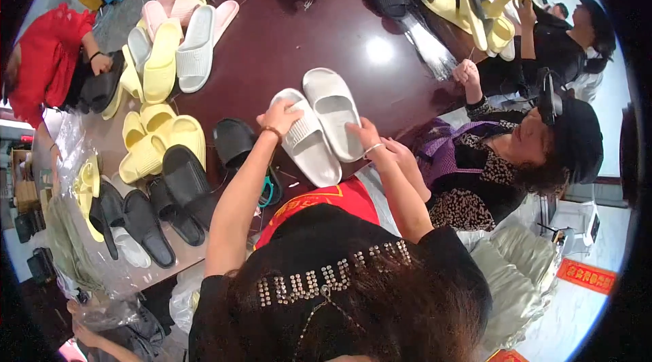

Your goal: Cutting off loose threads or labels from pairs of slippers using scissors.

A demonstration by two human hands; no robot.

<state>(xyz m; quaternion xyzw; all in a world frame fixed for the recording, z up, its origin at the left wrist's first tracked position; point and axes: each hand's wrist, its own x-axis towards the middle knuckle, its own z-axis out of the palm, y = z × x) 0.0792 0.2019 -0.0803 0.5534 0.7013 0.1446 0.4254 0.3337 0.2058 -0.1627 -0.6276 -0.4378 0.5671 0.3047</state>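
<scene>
A pair of light grey slide slippers lies side by side on the dark table in front of me. My left hand (pixel 280 117) grips the left slipper (pixel 320 164) at its ribbed strap, fingers over the top. My right hand (pixel 365 135) holds the right slipper (pixel 331 109) by its outer edge near the heel. Left of my left forearm lies a black slipper (pixel 232 138). Teal-handled scissors (pixel 269 191) show partly beside that forearm.
Yellow slippers (pixel 163 141) and black slippers (pixel 151 229) crowd the left side. Grey, pink and yellow slippers (pixel 197 46) are piled farther off. A bundle of clear strips (pixel 428 43) lies at the far right. A co-worker in a purple apron (pixel 438 145) sits close on my right, one arm near mine.
</scene>
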